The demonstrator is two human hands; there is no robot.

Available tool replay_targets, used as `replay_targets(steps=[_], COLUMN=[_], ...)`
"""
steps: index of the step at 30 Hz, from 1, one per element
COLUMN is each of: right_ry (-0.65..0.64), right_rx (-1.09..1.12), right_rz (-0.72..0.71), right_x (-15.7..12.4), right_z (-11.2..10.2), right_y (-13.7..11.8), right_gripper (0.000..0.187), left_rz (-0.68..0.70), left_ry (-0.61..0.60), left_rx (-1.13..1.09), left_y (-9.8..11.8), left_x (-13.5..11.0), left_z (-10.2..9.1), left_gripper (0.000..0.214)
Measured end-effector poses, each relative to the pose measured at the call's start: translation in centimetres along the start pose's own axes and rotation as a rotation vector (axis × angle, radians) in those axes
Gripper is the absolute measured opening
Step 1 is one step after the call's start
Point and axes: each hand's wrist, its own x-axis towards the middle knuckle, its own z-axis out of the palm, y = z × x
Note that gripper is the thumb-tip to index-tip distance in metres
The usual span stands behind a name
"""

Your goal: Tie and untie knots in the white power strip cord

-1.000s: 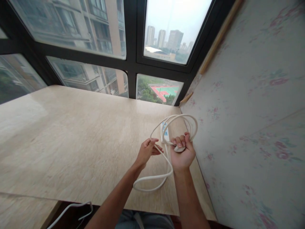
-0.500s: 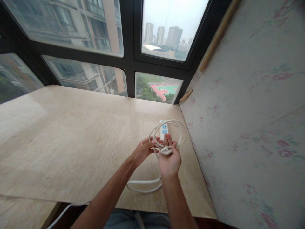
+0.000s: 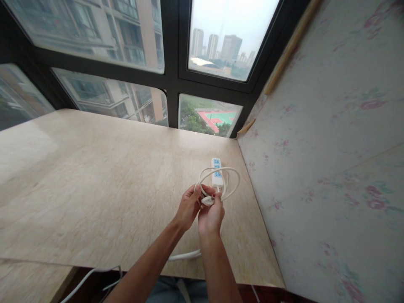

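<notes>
A white power strip (image 3: 217, 180) with blue sockets lies on the stone-patterned ledge, just beyond my hands. Loops of its white cord (image 3: 234, 170) rise from my grip and pass over the strip. My left hand (image 3: 189, 206) pinches the cord at the left side of the coil. Close against it, my right hand (image 3: 212, 214) is closed around the cord and the white plug (image 3: 207, 201), palm up. The fingers partly hide the plug and the bundled cord.
The ledge (image 3: 110, 189) spreads left toward dark-framed windows (image 3: 172, 84). A floral-papered wall (image 3: 315, 189) borders it on the right. More white cord (image 3: 184, 256) lies near the front edge, and another stretch of white cord (image 3: 91, 273) hangs at the lower left.
My right hand has moved left with the plug, up against my left hand. Its fingers have curled in, and the cord loops have dropped lower and shifted. More of the power strip shows.
</notes>
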Motion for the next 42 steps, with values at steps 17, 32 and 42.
replay_targets(steps=[17, 32, 42], right_ry=[-0.078, -0.657, -1.359], right_rx=[-0.202, -0.690, -1.163], right_rz=[0.152, 0.349, 0.621], right_x=[-2.6, 3.7, 5.2], right_z=[0.2, -0.6, 5.1], right_y=[1.6, -9.1, -9.5], right_gripper=[0.025, 0.063, 0.032], left_rz=[0.259, -0.216, -0.248], left_ry=[0.311, -0.045, -0.109], left_rx=[0.170, 0.344, 0.523], left_y=[1.3, 5.8, 5.9], left_x=[-0.6, -1.3, -0.8], left_z=[-0.8, -3.8, -3.0], left_gripper=[0.029, 0.039, 0.047])
